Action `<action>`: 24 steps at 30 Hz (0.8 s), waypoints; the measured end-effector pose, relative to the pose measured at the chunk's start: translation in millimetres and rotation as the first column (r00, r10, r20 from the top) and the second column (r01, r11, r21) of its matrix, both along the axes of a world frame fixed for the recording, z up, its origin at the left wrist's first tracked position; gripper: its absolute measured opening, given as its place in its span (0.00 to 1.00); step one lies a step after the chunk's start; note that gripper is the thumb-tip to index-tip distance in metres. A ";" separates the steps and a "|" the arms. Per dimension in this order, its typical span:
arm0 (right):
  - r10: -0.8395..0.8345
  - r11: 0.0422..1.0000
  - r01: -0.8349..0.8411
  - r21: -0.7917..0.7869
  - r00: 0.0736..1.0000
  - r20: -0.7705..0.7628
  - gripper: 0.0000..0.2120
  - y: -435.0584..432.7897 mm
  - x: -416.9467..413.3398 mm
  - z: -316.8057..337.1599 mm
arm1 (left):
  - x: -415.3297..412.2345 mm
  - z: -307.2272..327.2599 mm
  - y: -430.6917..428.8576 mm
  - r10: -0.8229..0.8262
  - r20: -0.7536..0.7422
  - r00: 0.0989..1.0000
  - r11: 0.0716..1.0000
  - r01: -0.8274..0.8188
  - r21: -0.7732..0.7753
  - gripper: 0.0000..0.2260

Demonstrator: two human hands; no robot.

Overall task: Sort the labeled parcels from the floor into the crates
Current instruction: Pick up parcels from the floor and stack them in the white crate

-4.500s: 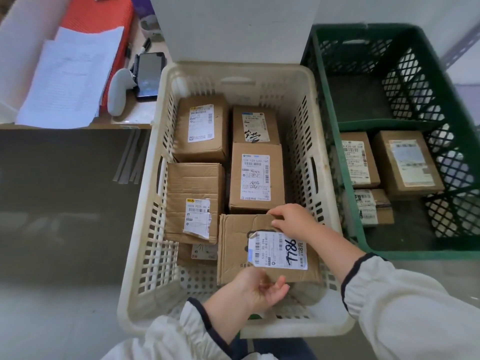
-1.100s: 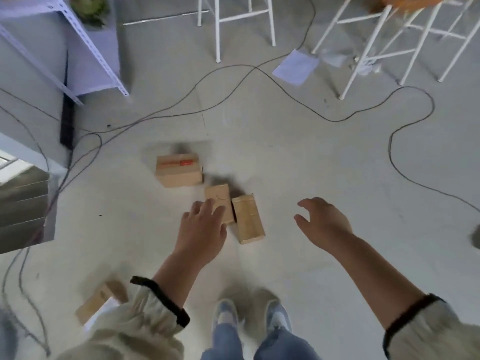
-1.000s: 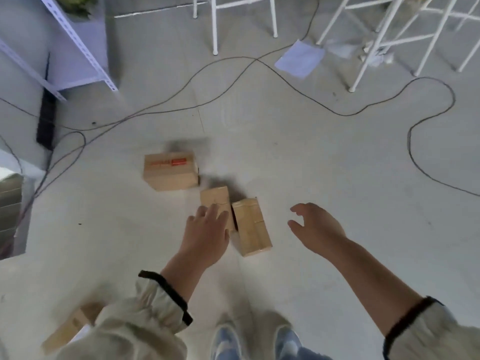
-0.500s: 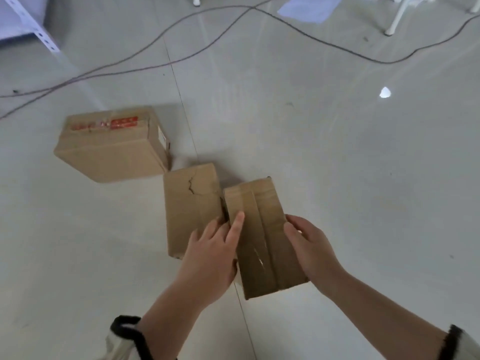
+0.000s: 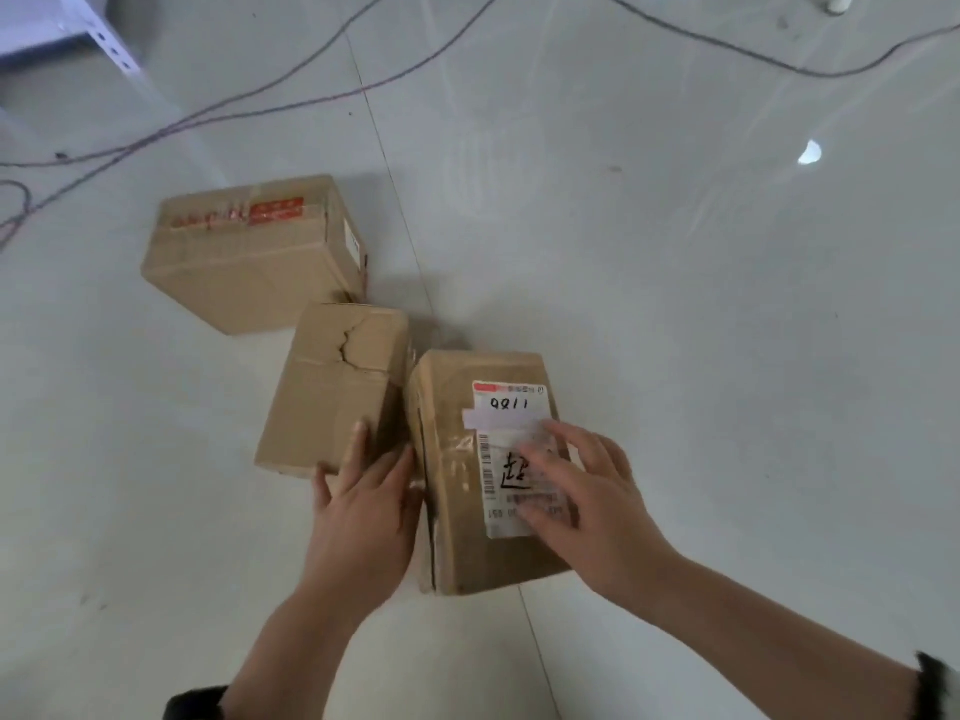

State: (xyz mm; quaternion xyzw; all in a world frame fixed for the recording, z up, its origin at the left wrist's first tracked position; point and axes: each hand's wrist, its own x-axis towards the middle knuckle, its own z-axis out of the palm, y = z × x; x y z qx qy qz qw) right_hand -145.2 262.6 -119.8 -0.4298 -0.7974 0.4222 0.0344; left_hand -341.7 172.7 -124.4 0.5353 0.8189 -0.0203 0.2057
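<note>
A person bends over three cardboard parcels on a pale, glossy floor (image 5: 701,314). Both hands are on the nearest one, the labelled parcel (image 5: 454,543), which lies on the floor with its white shipping label (image 5: 511,407) facing up. The label shows a barcode, handwritten digits and a large handwritten character. The right hand (image 5: 587,506) lies flat on that label, fingers spread and relaxed rather than curled. The left hand (image 5: 363,517) sits in the narrow gap at the box's left side, its straight fingers pressed against that side. Its thumb touches the near edge of the middle parcel (image 5: 337,387), so neither hand is clenched around anything. The middle parcel, with a cracked, creased top, lies just beside the labelled one, touching or nearly touching it. Its far corner meets a larger third parcel (image 5: 249,262), which carries a strip of red-printed tape along its top edge. Thin dark cables (image 5: 291,103) trail across the floor beyond the boxes. The foot of a white perforated shelf upright (image 5: 106,41) stands at the far left. A dark cuff (image 5: 200,704) shows at the left wrist.
</note>
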 end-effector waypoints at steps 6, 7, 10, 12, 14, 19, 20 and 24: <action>-0.354 0.837 0.337 -0.432 0.934 0.042 0.46 7.6 3.0 -13.7 | -2.6 -17.0 -9.3 -0.070 -0.061 0.996 0.997 0.069 -0.020 0.29; -0.347 0.827 0.325 -0.460 0.937 0.039 0.44 2.7 2.6 -17.4 | 0.0 -14.4 -8.4 -0.071 -0.066 0.995 0.997 0.070 -0.019 0.28; -0.348 0.795 0.281 -0.537 0.937 -0.026 0.21 -10.2 1.5 -23.9 | 5.6 -7.4 -9.2 0.041 0.047 0.998 0.998 -0.043 0.037 0.21; -0.367 0.773 0.275 -0.571 0.929 -0.050 0.16 -13.4 2.3 -26.8 | 8.1 -1.9 -9.9 0.175 0.176 0.969 0.962 -0.206 0.180 0.19; -0.406 0.745 0.297 -0.597 0.912 -0.053 0.20 -13.1 2.3 -28.4 | 12.2 4.7 -10.8 0.263 0.263 0.928 0.910 -0.329 0.253 0.17; -0.454 0.712 0.319 -0.625 0.889 -0.064 0.23 -13.6 2.1 -25.8 | 35.3 11.8 -11.5 0.310 0.254 0.916 0.899 -0.369 0.234 0.23; -0.462 0.709 0.323 -0.627 0.884 -0.067 0.23 -13.6 2.4 -25.7 | 37.1 7.9 -13.4 0.325 0.288 0.901 0.896 -0.391 0.210 0.24; -0.466 0.700 0.317 -0.640 0.882 -0.072 0.22 -14.0 5.2 -27.5 | 41.4 -7.9 -19.4 0.442 0.607 0.661 0.807 -0.588 0.053 0.17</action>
